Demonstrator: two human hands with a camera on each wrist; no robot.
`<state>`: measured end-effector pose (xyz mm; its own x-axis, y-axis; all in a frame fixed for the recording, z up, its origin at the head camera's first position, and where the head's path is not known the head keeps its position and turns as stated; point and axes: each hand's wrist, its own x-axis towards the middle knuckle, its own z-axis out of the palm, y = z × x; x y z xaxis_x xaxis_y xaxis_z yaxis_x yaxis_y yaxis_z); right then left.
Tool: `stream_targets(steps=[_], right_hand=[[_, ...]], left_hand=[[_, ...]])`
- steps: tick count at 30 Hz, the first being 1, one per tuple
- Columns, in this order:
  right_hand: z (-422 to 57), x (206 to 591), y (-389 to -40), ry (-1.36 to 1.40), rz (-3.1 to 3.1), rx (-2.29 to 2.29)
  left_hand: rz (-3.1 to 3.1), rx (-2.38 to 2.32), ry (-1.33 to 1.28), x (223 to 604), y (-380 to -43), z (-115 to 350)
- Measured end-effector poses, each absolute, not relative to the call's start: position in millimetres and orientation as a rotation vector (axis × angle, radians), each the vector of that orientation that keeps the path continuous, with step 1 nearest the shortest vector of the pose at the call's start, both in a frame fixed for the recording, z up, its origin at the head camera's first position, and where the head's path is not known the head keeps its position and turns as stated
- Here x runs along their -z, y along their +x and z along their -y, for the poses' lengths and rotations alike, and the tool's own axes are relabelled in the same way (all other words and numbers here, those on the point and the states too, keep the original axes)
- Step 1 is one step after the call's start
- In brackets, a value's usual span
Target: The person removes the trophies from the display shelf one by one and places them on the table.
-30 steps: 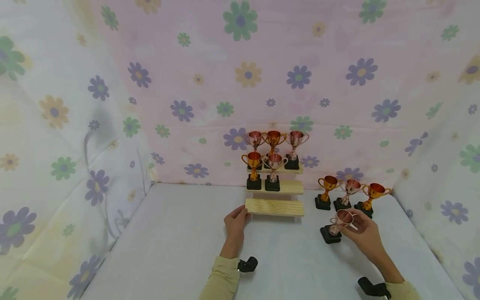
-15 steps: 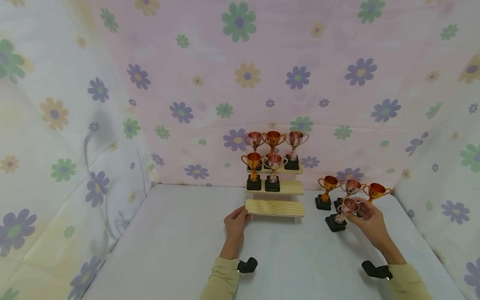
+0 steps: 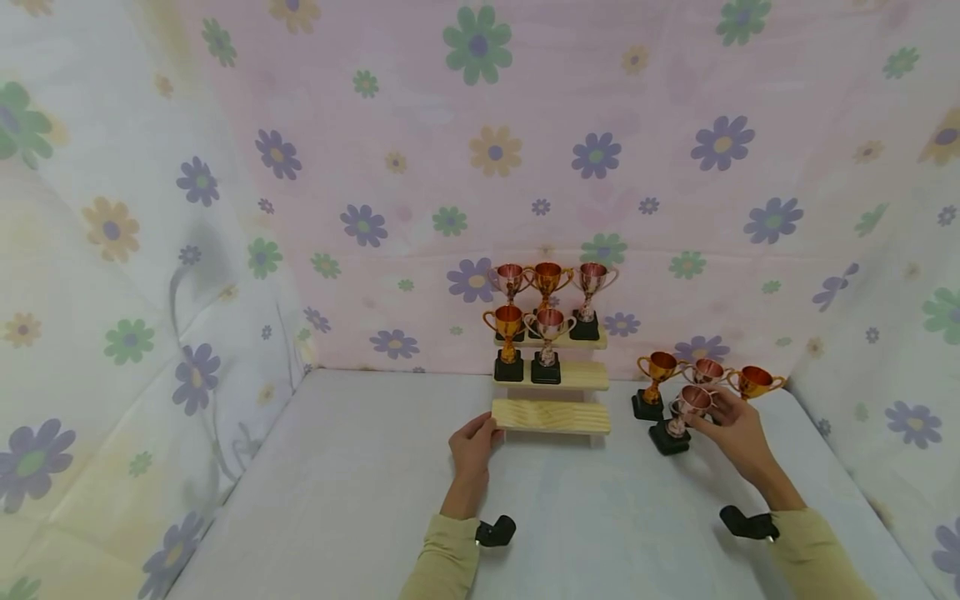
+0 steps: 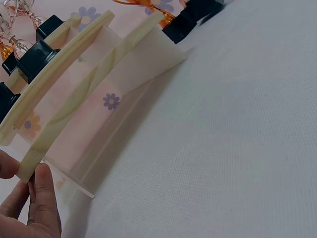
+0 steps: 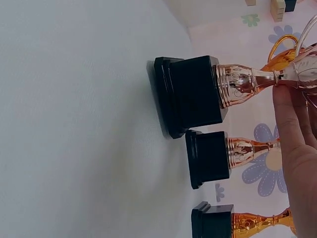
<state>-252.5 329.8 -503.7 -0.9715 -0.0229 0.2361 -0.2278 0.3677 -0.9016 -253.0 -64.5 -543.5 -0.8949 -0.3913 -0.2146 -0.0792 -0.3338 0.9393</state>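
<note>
My left hand (image 3: pixel 471 450) pinches the left end of the lowest board of a tiered wooden display shelf (image 3: pixel 551 416). In the left wrist view, the thumb lies on one face of that board (image 4: pixel 84 91) and the fingers (image 4: pixel 45 193) on the other. My right hand (image 3: pixel 738 433) grips a rose-gold trophy cup (image 3: pixel 678 425) by its cup and stem. Its black base (image 5: pixel 190 96) is close over the white table, in front of a row of trophies. Behind it stand a gold trophy (image 3: pixel 656 383), a rose-gold trophy (image 3: pixel 705 371) and another gold trophy (image 3: pixel 753 382), partly hidden by my hand.
On the shelf's top board are three trophies, among them a rose-gold trophy (image 3: pixel 590 300). The middle board bears a gold trophy (image 3: pixel 508 342) and a rose-gold trophy (image 3: pixel 550 344). Flowered cloth (image 3: pixel 405 108) hangs behind the white table (image 3: pixel 337 492) and along its sides.
My right hand has carried the rose-gold trophy away from me, up close to the row of standing trophies, ending with a slight shift left. My left hand stays on the shelf board.
</note>
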Motion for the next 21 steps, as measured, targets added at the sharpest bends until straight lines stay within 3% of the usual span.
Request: stream_targets(steps=[21], right_hand=[[-310.6,516.3,-255.2,0.074,2.419,-1.591]], left_hand=[[1.665,2.35,0.623,543.8,-253.0,65.1]])
